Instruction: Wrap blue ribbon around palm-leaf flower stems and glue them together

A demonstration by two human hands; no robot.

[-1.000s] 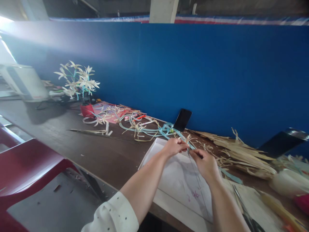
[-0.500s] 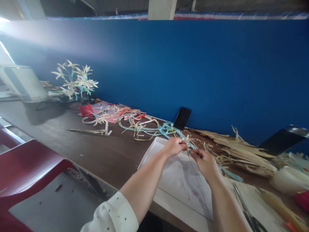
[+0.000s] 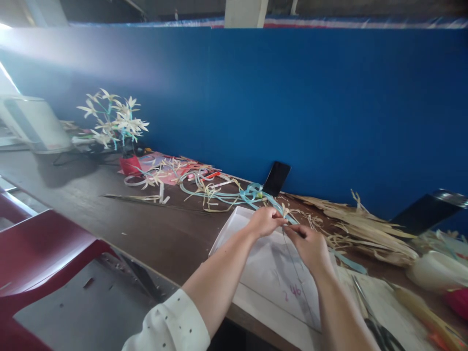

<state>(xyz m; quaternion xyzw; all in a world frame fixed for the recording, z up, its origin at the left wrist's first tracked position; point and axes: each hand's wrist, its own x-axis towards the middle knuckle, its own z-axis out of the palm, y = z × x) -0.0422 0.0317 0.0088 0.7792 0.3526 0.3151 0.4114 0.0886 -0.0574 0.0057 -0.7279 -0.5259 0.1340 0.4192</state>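
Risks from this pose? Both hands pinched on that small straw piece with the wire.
1. The thin wire hangs loose below both hands; it might snag on the white tray.
2. The straw piece is tiny and pinched between the left hand and right hand; a slipping grip may drop it among the loose straw and lose it.
3. The blue ribbon trails close by and may tangle in.

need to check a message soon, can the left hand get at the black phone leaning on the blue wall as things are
Probably yes. The black phone leans against the blue wall just beyond the left hand, with only loose strips lying flat between them. But that hand is pinching a thin stem together with the right hand, so it would have to let go first.
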